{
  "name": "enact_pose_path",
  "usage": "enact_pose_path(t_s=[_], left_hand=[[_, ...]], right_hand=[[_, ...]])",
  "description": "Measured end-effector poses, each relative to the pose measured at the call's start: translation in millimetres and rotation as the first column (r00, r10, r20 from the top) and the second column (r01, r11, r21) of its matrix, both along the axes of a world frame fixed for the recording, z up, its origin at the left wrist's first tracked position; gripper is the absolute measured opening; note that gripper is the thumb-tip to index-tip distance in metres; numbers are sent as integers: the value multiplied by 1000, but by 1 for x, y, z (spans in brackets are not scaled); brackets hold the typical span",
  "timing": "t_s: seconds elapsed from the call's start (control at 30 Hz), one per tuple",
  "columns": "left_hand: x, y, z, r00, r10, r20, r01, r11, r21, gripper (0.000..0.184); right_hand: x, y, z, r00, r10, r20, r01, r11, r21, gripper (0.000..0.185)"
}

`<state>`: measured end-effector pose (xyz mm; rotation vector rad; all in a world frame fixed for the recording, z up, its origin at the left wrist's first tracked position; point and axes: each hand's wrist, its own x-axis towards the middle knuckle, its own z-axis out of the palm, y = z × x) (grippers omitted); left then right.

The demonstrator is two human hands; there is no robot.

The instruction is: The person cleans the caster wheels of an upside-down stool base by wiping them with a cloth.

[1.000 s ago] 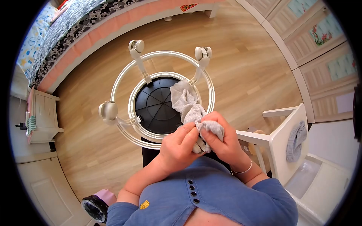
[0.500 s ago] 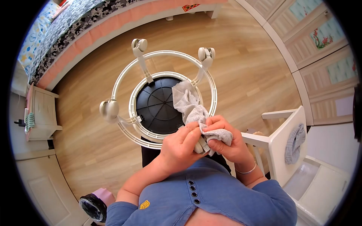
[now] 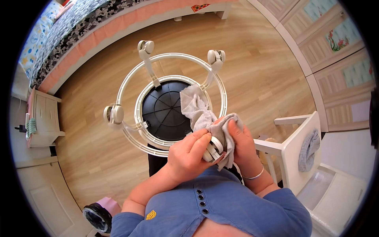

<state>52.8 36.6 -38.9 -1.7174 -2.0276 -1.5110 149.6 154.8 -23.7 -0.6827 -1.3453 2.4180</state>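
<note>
A white ring-shaped frame [image 3: 119,87] with a black round centre [image 3: 164,110] lies upside down over my lap, its casters pointing up. My left hand [image 3: 189,154] is closed around the near caster [image 3: 214,149], which shows between my hands. In my right hand [image 3: 243,146] is a grey cloth [image 3: 229,134], bunched against that caster's right side. The rest of the cloth trails over the inner ring and the edge of the black centre. Other casters stand at the upper left [image 3: 146,47], upper right [image 3: 216,57] and left [image 3: 114,114].
A white stool [image 3: 294,158] with a grey-blue cloth [image 3: 309,151] on it stands at the right. A bed [image 3: 98,39] spans the upper left. A small cabinet [image 3: 45,118] is at the left, and a lined bin [image 3: 97,217] at the lower left.
My right hand has opened out the bunched cloth and raised part of it beside the near caster, which shows more now. The left caster has swivelled. My left hand has barely moved.
</note>
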Motion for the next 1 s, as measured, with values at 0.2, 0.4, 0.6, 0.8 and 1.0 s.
enact_pose_path(t_s=[0.2, 0.4, 0.6, 0.8, 1.0], left_hand=[[0, 1, 4, 999, 31, 9, -31, 1000, 0, 55], [0, 3, 2, 999, 52, 16, -52, 999, -12, 52], [-1, 5, 4, 998, 61, 11, -61, 998, 8, 48], [-2, 2, 5, 999, 47, 23, -47, 999, -5, 56], [-1, 2, 7, 997, 63, 37, -62, 997, -36, 48]], right_hand=[[6, 11, -7, 994, -62, -86, 15, 886, -464, 54], [9, 17, -19, 973, -69, -222, -73, 815, -575, 60], [13, 17, -26, 926, -119, -359, -151, 754, -639, 61], [14, 32, -17, 856, -117, -503, -233, 782, -578, 65], [17, 48, 7, 608, -203, -767, -253, 867, -430, 68]])
